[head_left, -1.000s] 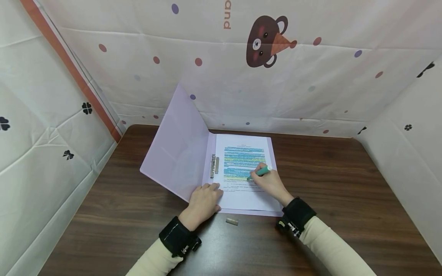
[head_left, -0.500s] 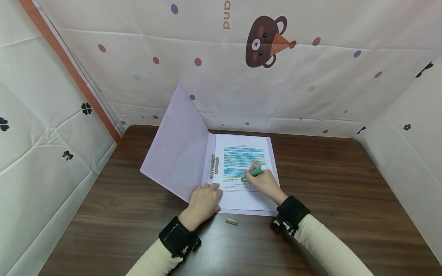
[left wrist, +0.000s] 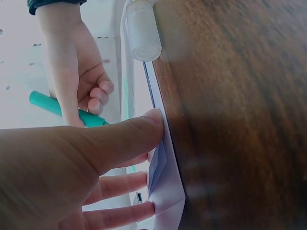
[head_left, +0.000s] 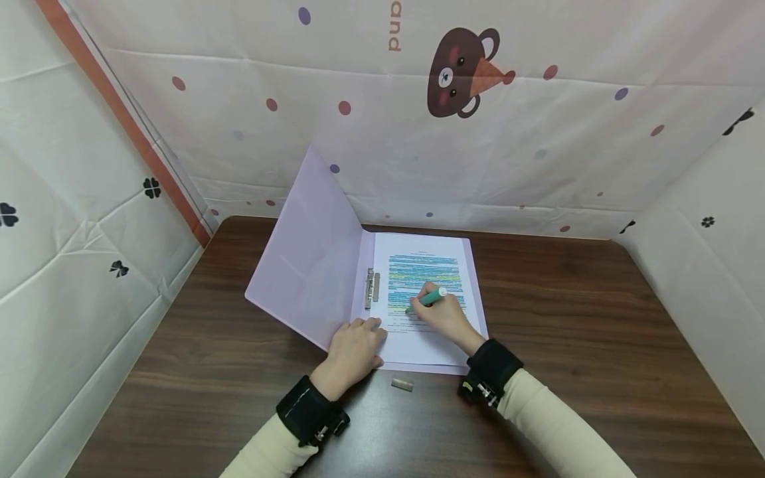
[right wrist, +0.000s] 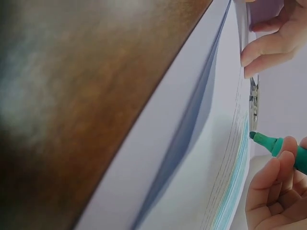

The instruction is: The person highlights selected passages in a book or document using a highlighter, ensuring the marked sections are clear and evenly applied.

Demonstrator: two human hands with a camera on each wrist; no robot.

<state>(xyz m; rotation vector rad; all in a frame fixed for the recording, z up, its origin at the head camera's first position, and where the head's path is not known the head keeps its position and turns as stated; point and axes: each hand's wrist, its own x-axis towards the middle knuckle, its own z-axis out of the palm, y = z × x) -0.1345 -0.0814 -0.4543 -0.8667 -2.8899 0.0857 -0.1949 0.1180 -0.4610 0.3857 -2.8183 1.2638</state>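
My right hand (head_left: 451, 321) pinches a green highlighter (head_left: 433, 297), its tip down at the text on a printed sheet (head_left: 418, 352). In the right wrist view the dark nib (right wrist: 252, 135) points toward the page. Blue and yellow highlighting (head_left: 418, 272) covers most of the printed lines; a few lower lines are plain. The sheet lies in an open lilac folder (head_left: 311, 255), next to its metal clip (head_left: 368, 289). My left hand (head_left: 351, 350) rests on the lower left corner of the sheet and folder, fingers spread and relaxed, thumb (left wrist: 144, 127) at the bottom edge.
A small pale, rounded tube-like piece (head_left: 402, 384) lies on the dark wooden table (head_left: 568, 299) just below the folder. The folder's cover stands tilted up on the left. Patterned white cloth (head_left: 382, 146) hangs behind the table and along both sides.
My right hand has moved left across the page with the highlighter, its tip travelling along a lower line of text. The left hand, folder and small piece have stayed in place.
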